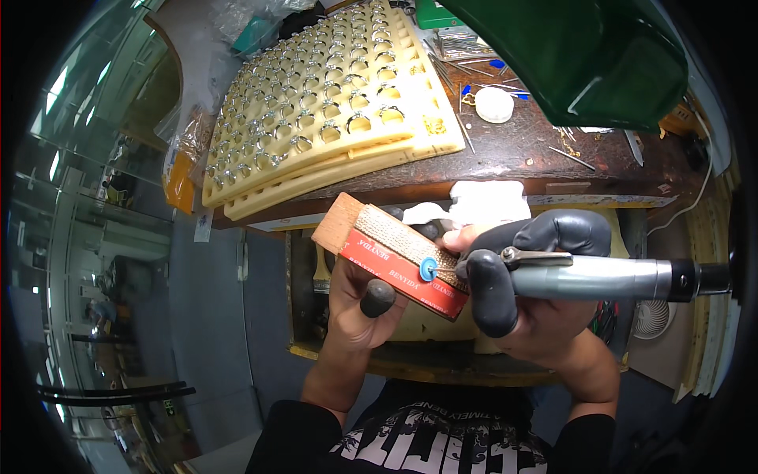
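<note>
My left hand, with black finger cots, is closed around a wooden block tilted down toward the right. The block has a red printed band and a rough tan abrasive-looking strip along it. In my right hand, also with black finger covers, lies a grey rotary handpiece, its tip pointing left. A small blue disc on its thin shank sits against the block, near the edge between red band and strip. Whether the disc is spinning cannot be told.
Cream trays stacked on the wooden bench hold many rings. Thin metal burs, a round white lid and tweezers lie to the right. A green lamp shade hangs above. White cloth lies behind my hands, over an open drawer.
</note>
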`<control>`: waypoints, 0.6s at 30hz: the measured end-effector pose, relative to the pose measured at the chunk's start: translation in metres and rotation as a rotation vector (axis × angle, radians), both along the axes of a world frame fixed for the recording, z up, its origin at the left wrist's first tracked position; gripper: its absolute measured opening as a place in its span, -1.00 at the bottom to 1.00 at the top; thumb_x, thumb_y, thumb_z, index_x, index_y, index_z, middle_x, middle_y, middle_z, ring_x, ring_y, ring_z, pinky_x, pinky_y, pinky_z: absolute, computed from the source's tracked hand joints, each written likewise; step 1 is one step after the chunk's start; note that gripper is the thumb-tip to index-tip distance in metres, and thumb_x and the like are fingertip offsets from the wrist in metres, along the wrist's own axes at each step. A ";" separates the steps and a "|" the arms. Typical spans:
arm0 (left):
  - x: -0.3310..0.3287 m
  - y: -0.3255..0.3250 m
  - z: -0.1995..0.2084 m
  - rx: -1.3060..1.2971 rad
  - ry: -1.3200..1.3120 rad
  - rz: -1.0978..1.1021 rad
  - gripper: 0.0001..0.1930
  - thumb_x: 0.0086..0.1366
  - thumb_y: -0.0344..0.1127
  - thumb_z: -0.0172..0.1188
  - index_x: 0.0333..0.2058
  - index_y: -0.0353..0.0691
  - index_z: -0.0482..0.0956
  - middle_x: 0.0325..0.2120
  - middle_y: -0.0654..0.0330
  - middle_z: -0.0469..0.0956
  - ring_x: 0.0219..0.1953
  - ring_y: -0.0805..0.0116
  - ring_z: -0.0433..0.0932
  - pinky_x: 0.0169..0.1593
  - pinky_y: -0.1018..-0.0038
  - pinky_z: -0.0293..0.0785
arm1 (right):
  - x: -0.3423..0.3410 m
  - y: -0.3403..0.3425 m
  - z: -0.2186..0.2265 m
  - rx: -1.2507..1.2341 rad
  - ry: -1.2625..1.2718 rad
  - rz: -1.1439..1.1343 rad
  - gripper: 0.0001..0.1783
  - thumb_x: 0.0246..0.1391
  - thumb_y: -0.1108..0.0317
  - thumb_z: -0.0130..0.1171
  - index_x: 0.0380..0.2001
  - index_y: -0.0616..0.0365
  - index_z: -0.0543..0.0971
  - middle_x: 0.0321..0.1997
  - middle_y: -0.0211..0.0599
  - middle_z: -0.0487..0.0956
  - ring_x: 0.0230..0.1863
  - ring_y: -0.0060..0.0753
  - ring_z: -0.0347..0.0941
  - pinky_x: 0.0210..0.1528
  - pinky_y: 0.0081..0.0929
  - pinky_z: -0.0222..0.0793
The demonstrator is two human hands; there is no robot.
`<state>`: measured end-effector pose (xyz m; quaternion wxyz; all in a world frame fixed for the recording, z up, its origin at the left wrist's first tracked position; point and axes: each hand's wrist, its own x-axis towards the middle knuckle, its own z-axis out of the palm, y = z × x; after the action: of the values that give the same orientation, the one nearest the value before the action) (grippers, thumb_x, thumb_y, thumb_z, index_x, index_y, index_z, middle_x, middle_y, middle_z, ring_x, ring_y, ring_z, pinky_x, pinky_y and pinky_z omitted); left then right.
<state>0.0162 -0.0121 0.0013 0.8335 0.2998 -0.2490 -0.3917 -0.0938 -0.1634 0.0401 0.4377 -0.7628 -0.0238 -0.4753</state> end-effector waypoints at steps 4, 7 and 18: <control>0.003 0.003 -0.003 0.065 -0.184 -0.003 -0.23 0.23 -0.04 0.23 0.26 -0.30 0.08 0.15 -0.05 0.29 0.20 0.11 0.34 0.26 0.16 0.29 | 0.001 0.000 0.001 0.006 0.000 -0.014 -0.92 -0.09 0.41 0.31 -0.48 0.12 0.60 -0.50 -0.41 0.54 -0.54 -0.49 0.50 -0.48 -0.56 0.43; 0.006 0.004 -0.006 0.053 -0.196 -0.026 -0.24 0.24 -0.05 0.22 0.26 -0.29 0.07 0.16 -0.04 0.29 0.20 0.11 0.33 0.27 0.16 0.29 | -0.001 -0.001 0.003 -0.001 0.004 -0.009 -0.93 -0.10 0.41 0.31 -0.49 0.11 0.61 -0.50 -0.41 0.54 -0.55 -0.50 0.49 -0.49 -0.55 0.43; -0.001 0.003 -0.002 0.012 -0.011 0.016 -0.26 0.16 -0.27 0.34 0.22 -0.37 0.15 0.15 -0.11 0.33 0.17 0.09 0.38 0.22 0.15 0.31 | 0.003 -0.002 0.002 -0.065 -0.054 -0.003 -0.96 -0.10 0.44 0.30 -0.53 0.10 0.61 -0.57 -0.42 0.50 -0.57 -0.52 0.48 -0.51 -0.56 0.43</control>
<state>0.0155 -0.0095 -0.0008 0.8333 0.3090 -0.2490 -0.3849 -0.0912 -0.1656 0.0422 0.4110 -0.7636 -0.0499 -0.4954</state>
